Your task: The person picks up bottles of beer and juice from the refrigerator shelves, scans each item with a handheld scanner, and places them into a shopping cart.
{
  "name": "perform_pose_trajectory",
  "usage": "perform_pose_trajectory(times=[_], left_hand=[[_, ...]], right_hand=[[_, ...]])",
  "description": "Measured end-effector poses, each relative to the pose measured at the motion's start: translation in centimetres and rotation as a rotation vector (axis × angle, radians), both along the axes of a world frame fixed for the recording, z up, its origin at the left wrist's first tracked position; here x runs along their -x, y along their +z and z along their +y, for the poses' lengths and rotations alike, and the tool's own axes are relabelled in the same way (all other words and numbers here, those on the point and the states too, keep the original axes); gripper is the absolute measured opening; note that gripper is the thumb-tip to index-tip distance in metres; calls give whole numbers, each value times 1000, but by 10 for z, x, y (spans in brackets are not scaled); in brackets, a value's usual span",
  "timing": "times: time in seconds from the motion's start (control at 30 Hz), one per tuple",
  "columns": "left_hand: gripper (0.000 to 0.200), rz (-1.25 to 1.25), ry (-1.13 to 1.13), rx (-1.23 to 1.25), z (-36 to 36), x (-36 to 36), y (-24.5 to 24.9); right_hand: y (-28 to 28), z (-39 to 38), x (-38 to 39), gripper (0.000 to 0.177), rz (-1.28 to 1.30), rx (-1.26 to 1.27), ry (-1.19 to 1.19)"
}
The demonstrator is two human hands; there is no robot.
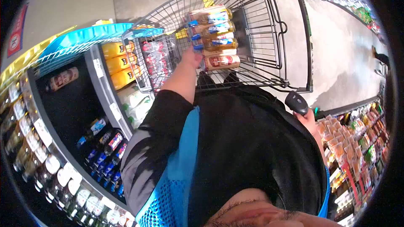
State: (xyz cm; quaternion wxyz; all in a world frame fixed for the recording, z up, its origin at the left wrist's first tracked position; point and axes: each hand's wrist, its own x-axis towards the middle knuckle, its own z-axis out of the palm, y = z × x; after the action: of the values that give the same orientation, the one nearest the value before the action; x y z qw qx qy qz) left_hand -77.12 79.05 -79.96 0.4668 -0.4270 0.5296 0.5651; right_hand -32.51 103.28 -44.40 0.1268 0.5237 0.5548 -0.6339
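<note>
My left hand (192, 57) reaches into a wire shopping cart (277, 29), its fingers closed at the neck end of a bottle (219, 44) with a blue cap. Several bottles lie side by side in the cart, some with blue and white labels; a bottle with a beige and red label (222, 62) lies nearest my body. My fingers are small and slightly blurred. On the right, my right hand (308, 120) is wrapped round a black handheld scanner (296, 102), outside the cart.
Left of me, a shelf unit (93, 73) holds yellow packs (120, 65), dark bottles (105, 159) and one lying bottle (63, 78). Red-capped bottles (155, 61) stand by the cart's left end. Racks of packaged goods (341, 143) are on the right. A person's foot (381, 56) shows far right.
</note>
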Motion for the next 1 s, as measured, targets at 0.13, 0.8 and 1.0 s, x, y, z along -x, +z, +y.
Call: perform_pose_trajectory(times=[0.13,0.8,1.0], left_hand=[[33,24,196,-217,25,7,-32],[40,744,72,-127,46,15,222],[42,1024,162,-723,-13,44,327]], right_hand=[[14,-14,-1,31,89,-152,90],[30,-2,79,21,194,-105,120],[58,9,168,28,387,0,413]])
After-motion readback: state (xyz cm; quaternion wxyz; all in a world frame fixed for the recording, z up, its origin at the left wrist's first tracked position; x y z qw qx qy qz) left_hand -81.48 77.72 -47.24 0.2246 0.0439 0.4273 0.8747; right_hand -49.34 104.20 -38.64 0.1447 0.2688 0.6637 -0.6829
